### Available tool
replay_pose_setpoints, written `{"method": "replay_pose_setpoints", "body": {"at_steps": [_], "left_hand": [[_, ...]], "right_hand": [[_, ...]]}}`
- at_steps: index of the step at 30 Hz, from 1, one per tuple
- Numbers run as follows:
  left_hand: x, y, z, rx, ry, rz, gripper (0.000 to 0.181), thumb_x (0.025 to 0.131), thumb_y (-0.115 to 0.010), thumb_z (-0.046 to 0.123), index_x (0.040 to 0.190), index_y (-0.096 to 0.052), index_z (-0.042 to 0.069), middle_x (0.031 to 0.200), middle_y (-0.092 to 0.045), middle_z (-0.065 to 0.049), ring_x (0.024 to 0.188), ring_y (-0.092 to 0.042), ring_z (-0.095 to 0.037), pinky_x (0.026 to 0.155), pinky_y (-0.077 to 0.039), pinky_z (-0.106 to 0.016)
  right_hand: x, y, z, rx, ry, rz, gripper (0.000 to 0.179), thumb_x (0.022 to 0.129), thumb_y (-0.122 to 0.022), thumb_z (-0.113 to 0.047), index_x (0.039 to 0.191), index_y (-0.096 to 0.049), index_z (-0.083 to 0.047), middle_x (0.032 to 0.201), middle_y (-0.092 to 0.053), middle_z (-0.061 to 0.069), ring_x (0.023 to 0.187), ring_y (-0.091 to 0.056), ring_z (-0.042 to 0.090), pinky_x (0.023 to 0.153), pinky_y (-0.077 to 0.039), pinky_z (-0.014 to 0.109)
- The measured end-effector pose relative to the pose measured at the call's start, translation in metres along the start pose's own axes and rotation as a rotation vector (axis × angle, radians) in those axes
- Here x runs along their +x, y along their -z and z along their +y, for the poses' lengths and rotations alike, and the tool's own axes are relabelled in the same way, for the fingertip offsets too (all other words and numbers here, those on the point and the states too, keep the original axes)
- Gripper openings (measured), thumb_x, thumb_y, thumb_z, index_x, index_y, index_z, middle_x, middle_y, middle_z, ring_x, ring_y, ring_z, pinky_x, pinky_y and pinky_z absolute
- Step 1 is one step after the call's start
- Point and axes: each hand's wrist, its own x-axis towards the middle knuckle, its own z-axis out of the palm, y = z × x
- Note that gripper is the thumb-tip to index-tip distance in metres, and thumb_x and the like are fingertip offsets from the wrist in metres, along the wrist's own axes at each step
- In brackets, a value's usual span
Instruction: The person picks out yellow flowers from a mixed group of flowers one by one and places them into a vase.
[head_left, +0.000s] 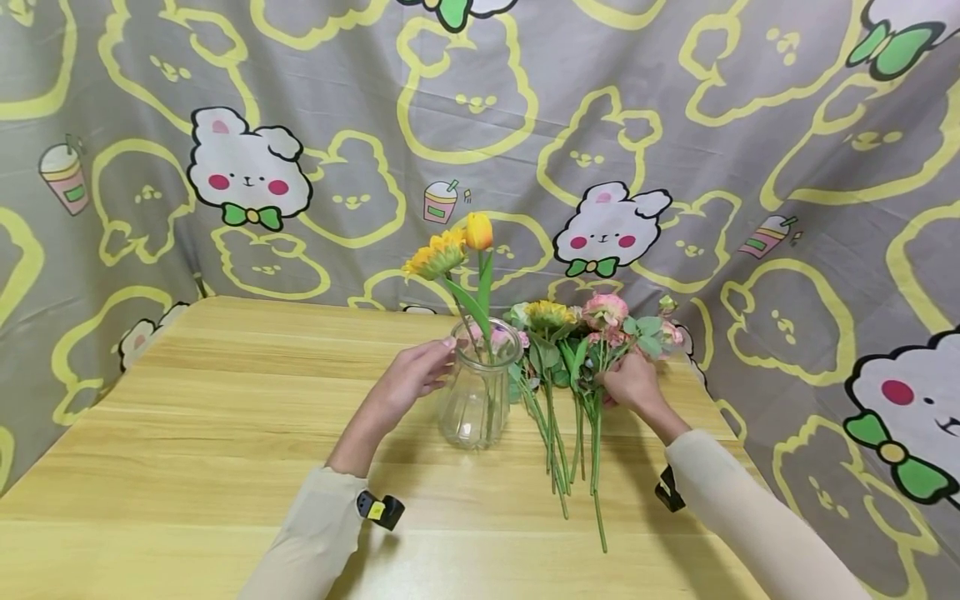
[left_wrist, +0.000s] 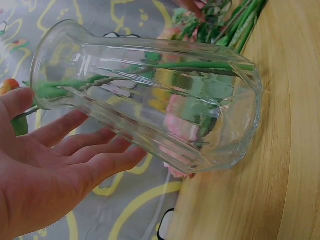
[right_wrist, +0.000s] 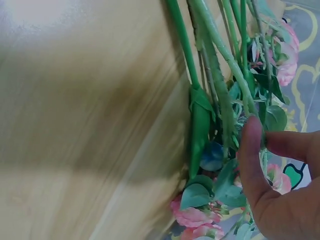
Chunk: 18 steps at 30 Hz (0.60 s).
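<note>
A clear ribbed glass vase (head_left: 471,417) stands upright on the table, holding a yellow sunflower (head_left: 437,255) and an orange-yellow tulip (head_left: 478,232). My left hand (head_left: 411,375) is at the vase's left side, its fingers extended. The left wrist view shows the palm (left_wrist: 45,180) facing the glass, fingertips at the neck and side; whether they touch is unclear. To the right of the vase, my right hand (head_left: 633,385) pinches a green stem (right_wrist: 235,70) between thumb and index finger. Its bloom cannot be told for certain among the pink flowers (head_left: 604,310).
Several artificial flowers lie bunched right of the vase, including another sunflower (head_left: 549,315), with their green stems (head_left: 557,467) pointing toward the front edge. The wood-grain table (head_left: 225,417) is backed by a grey cartoon-print cloth (head_left: 360,75).
</note>
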Motion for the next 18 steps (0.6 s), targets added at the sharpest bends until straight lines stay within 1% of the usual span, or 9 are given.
{"method": "replay_pose_setpoints", "body": {"at_steps": [3, 6, 7, 9, 14, 18], "left_hand": [[-0.0004, 0.0001, 0.0004, -0.001, -0.002, -0.005, 0.062, 0.106, -0.044, 0.051, 0.148, -0.051, 0.006, 0.151, -0.051, -0.019, 0.141, -0.049, -0.036, 0.117, -0.042, -0.05], [-0.0004, 0.0003, 0.0004, -0.01, 0.0, -0.009, 0.062, 0.106, -0.044, 0.051, 0.148, -0.051, 0.005, 0.151, -0.051, -0.019, 0.141, -0.048, -0.036, 0.117, -0.042, -0.051], [-0.0004, 0.0004, 0.0004, -0.012, -0.002, -0.012, 0.062, 0.107, -0.044, 0.05, 0.148, -0.05, 0.005, 0.151, -0.051, -0.02, 0.141, -0.048, -0.037, 0.117, -0.042, -0.052], [-0.0003, 0.0003, 0.0004, -0.016, -0.003, -0.013, 0.062, 0.107, -0.044, 0.05, 0.148, -0.05, 0.005, 0.151, -0.05, -0.02, 0.141, -0.048, -0.037, 0.117, -0.042, -0.052], [-0.0004, -0.0001, 0.0008, -0.018, -0.004, -0.012, 0.062, 0.107, -0.044, 0.05, 0.148, -0.05, 0.004, 0.151, -0.05, -0.02, 0.141, -0.048, -0.037, 0.117, -0.042, -0.052], [-0.0007, 0.0001, 0.001, -0.015, -0.001, -0.011, 0.062, 0.107, -0.044, 0.05, 0.148, -0.05, 0.005, 0.151, -0.051, -0.02, 0.141, -0.048, -0.037, 0.117, -0.042, -0.052]], "right_hand": [[0.0001, -0.0027, 0.0013, -0.004, 0.004, -0.006, 0.039, 0.096, -0.066, -0.014, 0.058, -0.062, -0.003, 0.065, -0.072, 0.018, 0.063, -0.075, 0.033, 0.081, -0.063, 0.047], [0.0004, -0.0047, 0.0015, -0.003, 0.004, -0.007, 0.04, 0.095, -0.066, -0.014, 0.057, -0.061, -0.004, 0.064, -0.071, 0.017, 0.063, -0.075, 0.034, 0.076, -0.064, 0.045], [0.0006, -0.0052, 0.0017, 0.001, 0.007, -0.009, 0.039, 0.095, -0.066, -0.013, 0.057, -0.061, -0.003, 0.063, -0.071, 0.017, 0.063, -0.074, 0.034, 0.073, -0.065, 0.044], [0.0006, -0.006, 0.0015, 0.004, 0.009, -0.011, 0.039, 0.095, -0.066, -0.013, 0.058, -0.062, -0.002, 0.063, -0.071, 0.018, 0.063, -0.074, 0.034, 0.07, -0.065, 0.043], [-0.0001, -0.0072, 0.0009, 0.005, 0.013, -0.014, 0.035, 0.094, -0.068, -0.014, 0.064, -0.065, 0.003, 0.065, -0.072, 0.018, 0.063, -0.074, 0.034, 0.072, -0.065, 0.042], [-0.0003, -0.0067, -0.0002, 0.016, 0.023, 0.004, 0.034, 0.094, -0.069, -0.014, 0.063, -0.063, 0.001, 0.067, -0.072, 0.021, 0.063, -0.074, 0.034, 0.071, -0.065, 0.041]]}}
